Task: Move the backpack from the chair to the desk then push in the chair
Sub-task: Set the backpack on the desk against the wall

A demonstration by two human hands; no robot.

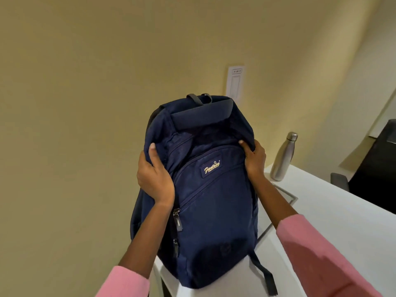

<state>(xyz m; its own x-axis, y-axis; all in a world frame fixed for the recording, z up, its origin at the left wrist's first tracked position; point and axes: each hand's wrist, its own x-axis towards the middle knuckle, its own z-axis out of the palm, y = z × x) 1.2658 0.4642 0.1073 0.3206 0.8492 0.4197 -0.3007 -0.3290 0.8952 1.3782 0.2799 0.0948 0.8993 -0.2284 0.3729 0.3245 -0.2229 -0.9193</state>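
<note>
A navy blue backpack [214, 200] stands upright on the left end of the white desk [321, 211], its front pocket with a gold-lettered label facing me. My left hand [153, 176] grips its upper left side, thumb pressed into the fabric. My right hand [254, 157] holds its upper right side near the top zip. A strap hangs down over the desk's front edge at the lower right. The chair that held the backpack is out of view.
A steel water bottle [282, 157] stands on the desk just right of the backpack, beside a recessed cable hatch [285, 200]. A dark chair [372, 163] sits past the desk's far side. A beige wall with a white switch plate [234, 82] is behind.
</note>
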